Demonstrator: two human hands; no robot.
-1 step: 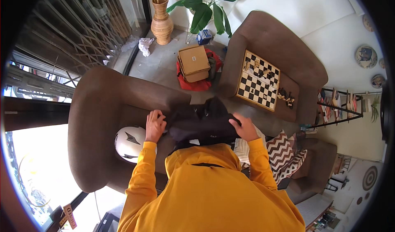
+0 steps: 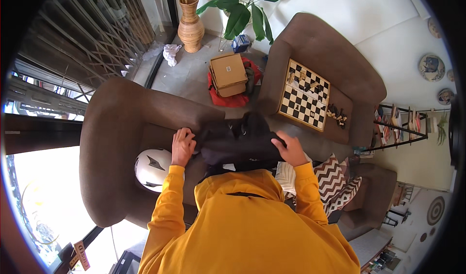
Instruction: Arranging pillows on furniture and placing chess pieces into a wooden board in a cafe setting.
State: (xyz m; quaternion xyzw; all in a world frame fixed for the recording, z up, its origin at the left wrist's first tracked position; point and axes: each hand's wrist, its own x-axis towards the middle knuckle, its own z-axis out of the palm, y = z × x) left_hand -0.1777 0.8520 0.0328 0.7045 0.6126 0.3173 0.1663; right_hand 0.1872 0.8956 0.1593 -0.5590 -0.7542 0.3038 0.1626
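Black cloth fills the space between my hands: a dark garment [image 2: 238, 140], bunched and soft, lies on the seat of the brown sofa [image 2: 111, 128] right in front of me. My left hand [image 2: 183, 146] rests on its left edge with the fingers spread and pressing down, while my right hand [image 2: 292, 149] is closed over its right edge, so the two hands sit well apart with the cloth stretched between them. I cannot tell whether the left fingers actually pinch the fabric or only lie flat on it. To handle this well, I judge that both hands should grip at matching points on the edges and keep an even pull, so the cloth opens flat instead of twisting; loose folds in the middle look likely to sag otherwise. A white helmet [image 2: 154, 169] sits just beside my left forearm on the cushion, near enough that a wide sweep of the elbow could knock it. Zigzag cushions [image 2: 335, 179] lie by my right arm. Farther off, a chessboard [image 2: 305, 95] with pieces rests on the other sofa, and a cardboard box [image 2: 228, 73] sits on something red on the floor near a woven vase [image 2: 190, 24].
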